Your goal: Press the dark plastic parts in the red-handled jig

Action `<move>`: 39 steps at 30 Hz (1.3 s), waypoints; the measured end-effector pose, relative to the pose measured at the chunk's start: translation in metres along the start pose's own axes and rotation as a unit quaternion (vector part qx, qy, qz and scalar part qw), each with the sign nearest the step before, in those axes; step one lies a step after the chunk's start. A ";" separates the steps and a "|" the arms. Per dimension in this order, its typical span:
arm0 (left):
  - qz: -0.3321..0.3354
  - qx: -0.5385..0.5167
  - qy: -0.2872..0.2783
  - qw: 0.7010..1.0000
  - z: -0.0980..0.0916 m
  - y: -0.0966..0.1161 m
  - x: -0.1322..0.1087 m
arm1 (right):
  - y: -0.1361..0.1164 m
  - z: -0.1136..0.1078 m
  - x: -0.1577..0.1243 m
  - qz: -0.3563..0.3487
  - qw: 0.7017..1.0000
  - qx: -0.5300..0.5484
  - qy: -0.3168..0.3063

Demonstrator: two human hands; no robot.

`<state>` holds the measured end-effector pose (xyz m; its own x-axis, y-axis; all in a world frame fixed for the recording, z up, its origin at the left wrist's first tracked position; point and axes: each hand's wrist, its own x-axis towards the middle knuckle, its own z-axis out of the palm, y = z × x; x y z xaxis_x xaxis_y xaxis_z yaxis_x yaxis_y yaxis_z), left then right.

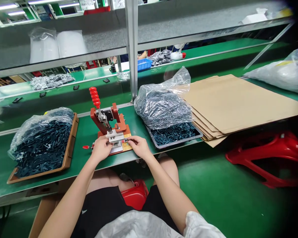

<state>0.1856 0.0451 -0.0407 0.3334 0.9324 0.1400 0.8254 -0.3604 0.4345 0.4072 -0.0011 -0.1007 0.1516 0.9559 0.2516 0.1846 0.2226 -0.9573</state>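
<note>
A hand press (106, 122) with a toggle clamp, an upright red ribbed handle (94, 97) and a reddish-brown frame stands on the green bench. At the left side of its pale metal block (115, 137) is my left hand (102, 148), fingers bent together against the fixture; anything in them is hidden. My right hand (139, 147) pinches a small dark part (125, 140) at the block's right side, above a yellow plate (127, 145) on the base. A smaller red-tipped lever (85, 147) sticks out to the left.
To the left, a brown tray (71, 145) holds a heap of dark strips in plastic. On the right are a grey tray (175, 143) of small dark pieces, a plastic bag (164, 107) and stacked cardboard sheets (243, 102). A metal post (132, 49) rises behind.
</note>
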 end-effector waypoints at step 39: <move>0.098 0.058 -0.009 0.993 -0.007 -0.001 -0.013 | -0.015 0.046 0.011 -0.153 0.978 -0.118 -0.075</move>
<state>0.1775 0.0334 -0.0368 0.4994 0.8439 0.1961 0.7908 -0.5365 0.2946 0.3611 0.0146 -0.0899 -0.0867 0.8725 0.4808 0.4210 0.4695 -0.7761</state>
